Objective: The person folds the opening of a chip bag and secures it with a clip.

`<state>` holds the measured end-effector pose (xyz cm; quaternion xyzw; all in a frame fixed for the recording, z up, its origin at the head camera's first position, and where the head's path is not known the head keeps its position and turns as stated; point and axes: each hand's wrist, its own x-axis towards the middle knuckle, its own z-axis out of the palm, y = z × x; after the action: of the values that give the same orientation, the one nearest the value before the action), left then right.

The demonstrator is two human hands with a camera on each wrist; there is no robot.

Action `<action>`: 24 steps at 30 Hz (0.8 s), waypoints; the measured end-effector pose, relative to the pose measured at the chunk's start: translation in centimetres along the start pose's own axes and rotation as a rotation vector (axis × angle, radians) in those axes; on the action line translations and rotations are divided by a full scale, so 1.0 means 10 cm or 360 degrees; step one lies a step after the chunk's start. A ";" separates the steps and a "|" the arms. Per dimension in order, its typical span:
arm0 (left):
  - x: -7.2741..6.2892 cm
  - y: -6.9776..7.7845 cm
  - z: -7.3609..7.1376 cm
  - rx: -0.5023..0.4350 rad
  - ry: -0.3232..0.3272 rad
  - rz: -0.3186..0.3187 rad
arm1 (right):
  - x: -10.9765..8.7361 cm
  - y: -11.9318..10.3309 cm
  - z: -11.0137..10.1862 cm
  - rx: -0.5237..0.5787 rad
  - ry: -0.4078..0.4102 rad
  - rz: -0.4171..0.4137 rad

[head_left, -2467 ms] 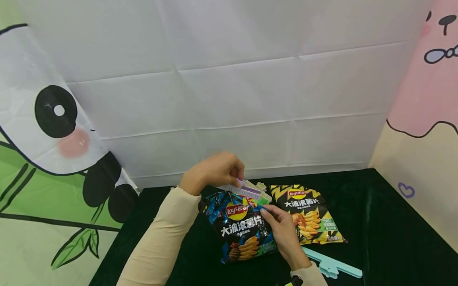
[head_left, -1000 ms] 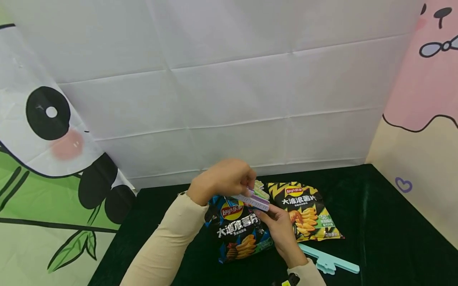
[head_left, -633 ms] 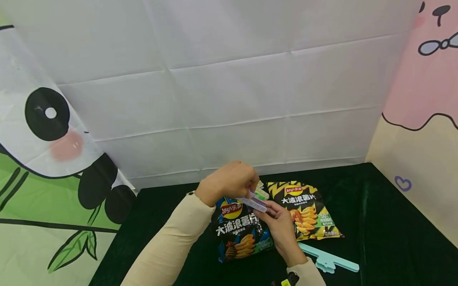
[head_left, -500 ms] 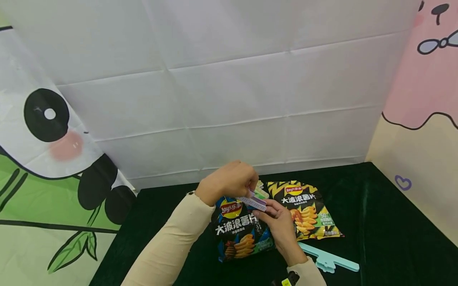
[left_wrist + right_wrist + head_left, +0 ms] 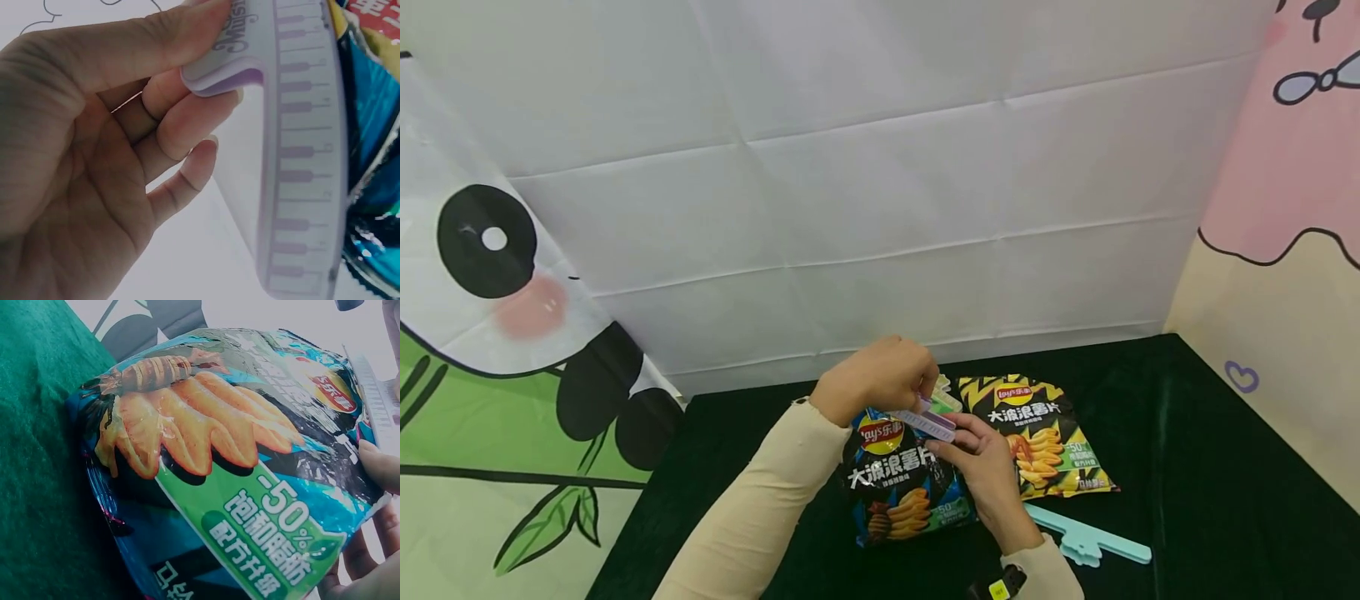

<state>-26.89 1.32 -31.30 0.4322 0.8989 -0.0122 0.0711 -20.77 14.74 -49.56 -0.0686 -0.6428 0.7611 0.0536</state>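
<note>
My left hand (image 5: 876, 379) pinches the handle of a purple bag clip (image 5: 931, 426) with piano-key markings, its thumb on top and fingers curled beneath. In the left wrist view the clip's long bar (image 5: 303, 156) runs alongside the shiny blue bag's edge. A black and blue Lay's chip bag (image 5: 898, 492) lies under the clip, and the clip crosses its top end. My right hand (image 5: 988, 475) pinches the bag's upper right corner between thumb and fingers, close to the clip's end. The right wrist view shows the bag front (image 5: 206, 444) and the right thumb (image 5: 378, 465) on its edge.
A black and yellow Lay's bag (image 5: 1037, 433) lies to the right. A turquoise bag clip (image 5: 1093, 537) rests in front of it. A pale green and yellow clip (image 5: 946, 398) shows partly behind the left hand. Dark green cloth (image 5: 1195, 467) covers the table, with a white backdrop (image 5: 880, 208) behind.
My left hand has moved right with the purple clip, which has come nearer to the right hand's fingertips. The right hand keeps its pinch. Over the last half second little differs.
</note>
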 end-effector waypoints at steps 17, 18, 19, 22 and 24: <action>-0.02 -0.09 0.10 -0.0147 -0.0023 0.0014 | 0.00 -0.04 -0.03 -0.0091 -0.0261 0.0116; -0.01 -0.09 0.10 -0.0153 -0.0024 0.0019 | 0.00 -0.03 -0.03 -0.0095 -0.0279 0.0119; -0.01 -0.08 0.10 -0.0152 -0.0026 0.0021 | 0.00 -0.02 -0.03 -0.0103 -0.0288 0.0120; 0.02 -0.06 0.12 -0.0151 -0.0034 0.0022 | 0.00 0.01 -0.03 -0.0111 -0.0301 0.0110; 0.03 -0.05 0.13 -0.0154 -0.0043 0.0017 | 0.01 0.03 -0.03 -0.0098 -0.0305 0.0108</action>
<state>-27.37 1.12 -32.64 0.4327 0.8951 0.0258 0.1043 -20.78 15.01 -49.86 -0.0189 -0.6654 0.7454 -0.0362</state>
